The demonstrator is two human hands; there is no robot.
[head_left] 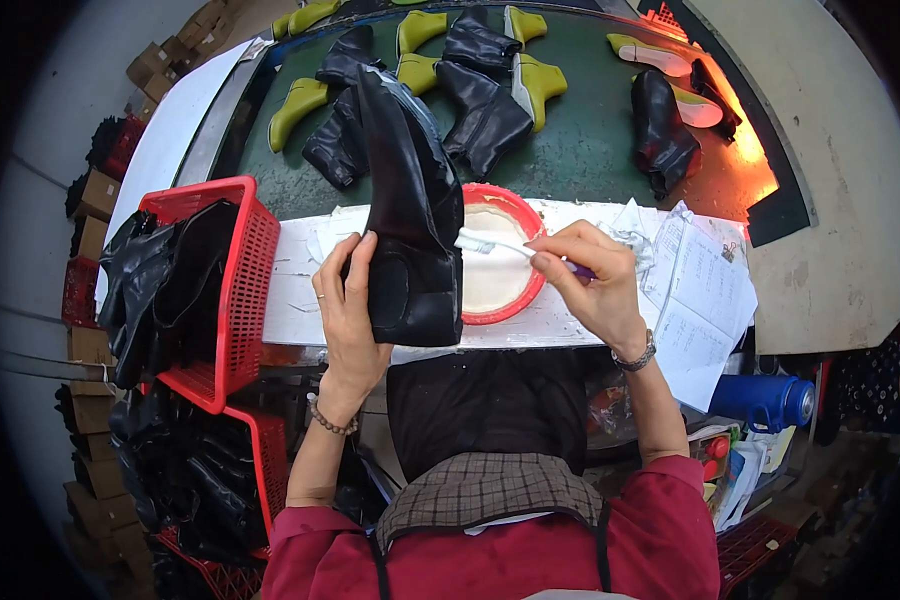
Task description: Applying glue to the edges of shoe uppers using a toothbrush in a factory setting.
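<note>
The glue looks like the trouble here: the toothbrush (490, 244) rides right over the red bowl of white paste (497, 262), and a loaded head could drip onto the shiny face of the black boot upper (407, 230) or onto the white work board (300, 290), smearing where it isn't wanted. The upper stands tall at the centre of the frame, heel end down on the board, and it could also tip against the bowl if the grip slackens. The left hand (348, 310) is wrapped partway round the lower edge of the upper, thumb on the near face and fingers curled behind, holding it upright. The right hand (592, 275) is closed in a pinch on the toothbrush handle, bristles pointing left toward the upper. A red basket of black uppers (255, 250) sits at centre left, and paper sheets (705, 290) lie at centre right.
</note>
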